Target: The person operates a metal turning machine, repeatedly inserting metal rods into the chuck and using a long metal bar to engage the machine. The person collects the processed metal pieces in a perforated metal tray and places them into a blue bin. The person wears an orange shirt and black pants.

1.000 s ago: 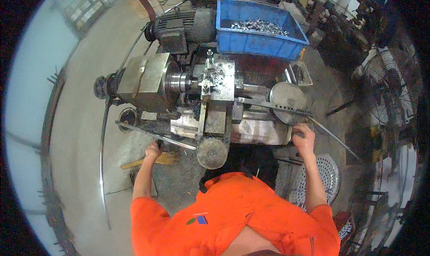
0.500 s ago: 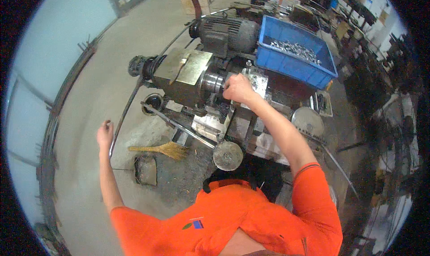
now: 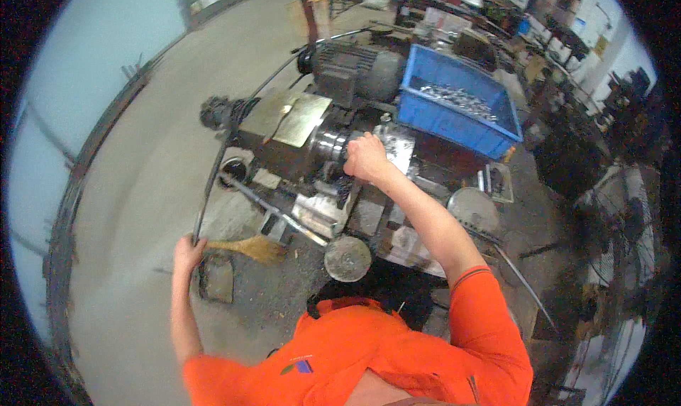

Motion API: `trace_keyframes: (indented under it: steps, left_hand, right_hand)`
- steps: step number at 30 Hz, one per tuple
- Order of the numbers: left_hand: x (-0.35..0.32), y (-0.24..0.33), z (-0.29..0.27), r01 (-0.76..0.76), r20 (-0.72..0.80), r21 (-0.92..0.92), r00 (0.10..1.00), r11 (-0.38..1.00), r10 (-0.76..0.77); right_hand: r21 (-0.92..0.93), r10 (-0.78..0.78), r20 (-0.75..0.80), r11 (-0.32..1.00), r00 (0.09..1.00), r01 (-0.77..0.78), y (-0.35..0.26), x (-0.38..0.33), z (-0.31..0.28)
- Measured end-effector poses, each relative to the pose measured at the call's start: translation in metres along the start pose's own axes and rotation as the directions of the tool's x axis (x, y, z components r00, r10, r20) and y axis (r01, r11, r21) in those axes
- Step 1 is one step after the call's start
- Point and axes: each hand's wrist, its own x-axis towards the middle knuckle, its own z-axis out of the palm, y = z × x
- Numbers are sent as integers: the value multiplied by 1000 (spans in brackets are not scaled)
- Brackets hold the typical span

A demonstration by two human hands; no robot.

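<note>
My right hand [image 3: 365,157] reaches forward over a small metal lathe [image 3: 312,140] and is closed at its chuck; whatever it grips is hidden under the fingers. My left hand [image 3: 189,251] is down at the left, closed around the lower end of a long thin dark rod [image 3: 213,172] that curves up toward the back of the machine. A round metal handwheel [image 3: 347,258] sits at the front of the lathe, just above my orange shirt.
A blue plastic crate [image 3: 454,111] with several small metal parts stands behind the lathe, next to a grey electric motor [image 3: 355,69]. A straw broom [image 3: 252,248] and a dustpan [image 3: 216,278] lie on the concrete floor at left. Cluttered racks fill the right side.
My right hand left the right side of the machine and went up to the chuck. My left hand swung out left from the lathe front and took hold of the long rod.
</note>
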Motion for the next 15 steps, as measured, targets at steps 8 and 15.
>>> trace_keyframes:
  steps: [8,15]
  left_hand:
    - [43,19,12,112,231,-719,969,686,84]
    - [52,-3,12,36,232,-714,954,699,188]
  right_hand:
    - [23,321,-335,943,886,-332,126,-31,-91]
    - [347,449,-327,875,831,-336,172,-153,-113]
